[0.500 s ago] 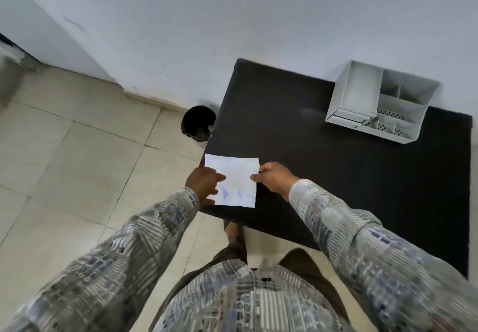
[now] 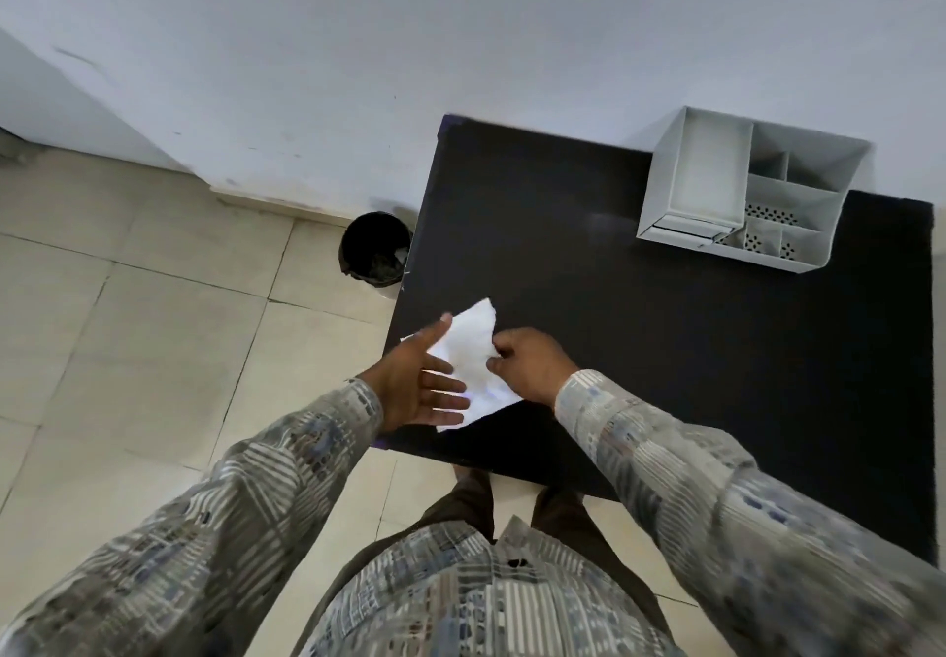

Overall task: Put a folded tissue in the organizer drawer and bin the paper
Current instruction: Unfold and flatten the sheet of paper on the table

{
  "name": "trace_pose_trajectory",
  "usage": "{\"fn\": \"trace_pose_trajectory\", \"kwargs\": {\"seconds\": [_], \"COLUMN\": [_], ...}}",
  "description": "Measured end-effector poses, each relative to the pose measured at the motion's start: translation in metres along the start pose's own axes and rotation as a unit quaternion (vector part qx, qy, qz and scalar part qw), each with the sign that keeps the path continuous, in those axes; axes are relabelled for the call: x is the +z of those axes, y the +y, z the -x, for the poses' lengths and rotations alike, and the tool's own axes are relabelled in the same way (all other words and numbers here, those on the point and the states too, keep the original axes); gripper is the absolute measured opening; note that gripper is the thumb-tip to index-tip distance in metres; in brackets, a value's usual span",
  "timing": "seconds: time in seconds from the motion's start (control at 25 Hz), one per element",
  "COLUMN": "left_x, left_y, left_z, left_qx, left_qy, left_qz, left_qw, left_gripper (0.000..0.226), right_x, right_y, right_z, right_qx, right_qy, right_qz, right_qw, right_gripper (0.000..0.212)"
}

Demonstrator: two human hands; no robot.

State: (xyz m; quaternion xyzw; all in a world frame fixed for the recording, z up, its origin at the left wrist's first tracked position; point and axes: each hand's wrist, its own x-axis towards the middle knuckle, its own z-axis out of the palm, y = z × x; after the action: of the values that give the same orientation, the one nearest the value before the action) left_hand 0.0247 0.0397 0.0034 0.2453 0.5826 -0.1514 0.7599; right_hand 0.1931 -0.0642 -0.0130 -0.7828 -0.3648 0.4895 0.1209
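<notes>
A white sheet of paper (image 2: 473, 357) is lifted and bent above the near left corner of the black table (image 2: 640, 349). My right hand (image 2: 532, 362) pinches its right edge. My left hand (image 2: 417, 385) is spread flat with fingers apart, lying against the sheet's left side. A white desk organizer (image 2: 752, 190) with several compartments and a low drawer front stands at the table's far right by the wall. A black bin (image 2: 374, 249) sits on the floor just left of the table. No separate folded tissue shows.
A white wall runs behind the table and bin. Beige floor tiles (image 2: 153, 339) spread to the left. My legs stand at the table's near edge.
The paper lay flat and rectangular between both hands; now it is raised, tilted and creased. My left hand has let go of its edge and spread out. My right hand has pinched tighter.
</notes>
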Motion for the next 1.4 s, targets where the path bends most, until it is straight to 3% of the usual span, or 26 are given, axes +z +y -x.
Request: {"fn": "trace_pose_trajectory", "kwargs": {"seconds": [0.08,0.16,0.2,0.24,0.32,0.4,0.48,0.6,0.96,1.04,1.16,1.4], "left_x": [0.016,0.039,0.05,0.058,0.068,0.072,0.074,0.076,0.084,0.089,0.095,0.098], "left_y": [0.019,0.029,0.032,0.032,0.029,0.027,0.026,0.023,0.013,0.01,0.009,0.012], "left_z": [0.008,0.016,0.019,0.02,0.023,0.027,0.032,0.038,0.053,0.055,0.057,0.061], "left_qx": [0.011,0.063,0.088,0.11,0.151,0.185,0.208,0.235,0.282,0.279,0.285,0.281], "left_qy": [-0.072,-0.098,-0.1,-0.098,-0.1,-0.133,-0.155,-0.159,-0.163,-0.17,-0.169,-0.16], "left_qz": [0.048,0.08,0.086,0.087,0.089,0.085,0.067,0.031,0.005,-0.005,-0.033,-0.088], "left_qw": [0.996,0.99,0.987,0.985,0.979,0.97,0.963,0.958,0.946,0.945,0.943,0.942], "left_gripper": [0.104,0.068,0.043,0.03,0.037,0.045,0.045,0.047,0.045,0.047,0.045,0.024], "right_x": [-0.025,-0.041,-0.047,-0.053,-0.068,-0.078,-0.079,-0.074,-0.061,-0.057,-0.056,-0.068], "right_y": [-0.014,-0.018,-0.016,-0.014,-0.009,0.0,0.006,0.006,0.003,0.004,0.008,0.013], "right_z": [0.026,0.052,0.063,0.072,0.087,0.096,0.104,0.11,0.125,0.129,0.131,0.134], "right_qx": [-0.14,-0.238,-0.256,-0.246,-0.161,-0.115,-0.099,-0.082,-0.074,-0.078,-0.112,-0.138], "right_qy": [0.104,0.172,0.175,0.166,0.178,0.263,0.308,0.289,0.293,0.326,0.357,0.316], "right_qz": [0.194,0.285,0.291,0.274,0.134,0.029,0.036,0.044,-0.069,-0.05,0.072,0.165], "right_qw": [0.965,0.912,0.905,0.915,0.961,0.958,0.945,0.953,0.951,0.941,0.924,0.924], "right_gripper": [0.026,0.027,0.028,0.029,0.03,0.027,0.023,0.023,0.017,0.019,0.014,0.018]}}
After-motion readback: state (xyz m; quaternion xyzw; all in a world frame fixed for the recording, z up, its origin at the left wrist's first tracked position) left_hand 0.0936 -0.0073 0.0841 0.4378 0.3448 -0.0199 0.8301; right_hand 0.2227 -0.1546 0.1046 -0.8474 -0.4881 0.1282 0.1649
